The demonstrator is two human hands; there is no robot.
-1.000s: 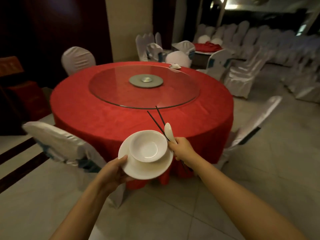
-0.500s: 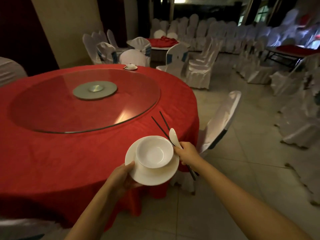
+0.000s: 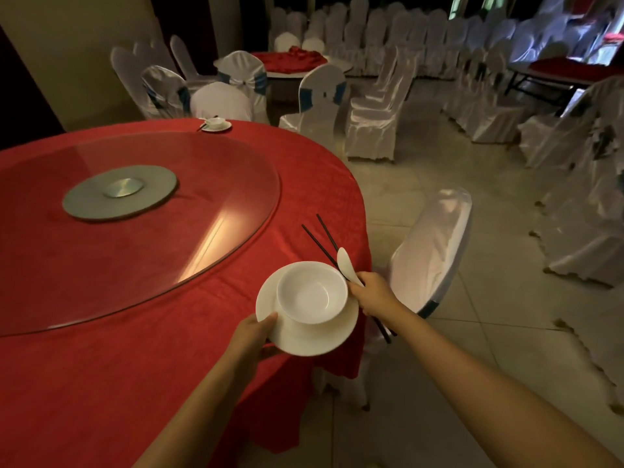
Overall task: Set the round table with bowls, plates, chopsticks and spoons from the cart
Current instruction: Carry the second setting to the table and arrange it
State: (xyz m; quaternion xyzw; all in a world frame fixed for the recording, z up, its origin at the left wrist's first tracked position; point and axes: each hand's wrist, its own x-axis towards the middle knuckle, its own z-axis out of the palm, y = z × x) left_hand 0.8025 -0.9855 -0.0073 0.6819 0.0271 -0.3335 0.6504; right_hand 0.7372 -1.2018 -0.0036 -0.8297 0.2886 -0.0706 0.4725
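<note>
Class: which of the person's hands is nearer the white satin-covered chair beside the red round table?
Right. The right hand, gripping black chopsticks and a white spoon, is just beside the chair; the left hand holds the white plate's far rim, farther away.

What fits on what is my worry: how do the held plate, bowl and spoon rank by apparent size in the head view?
1. plate
2. bowl
3. spoon
All are similarly near the camera, so this holds.

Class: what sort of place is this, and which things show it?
Most likely a banquet hall: a round table in red cloth with a glass turntable, rows of chairs in white covers, and another red-clothed table further back.
</note>
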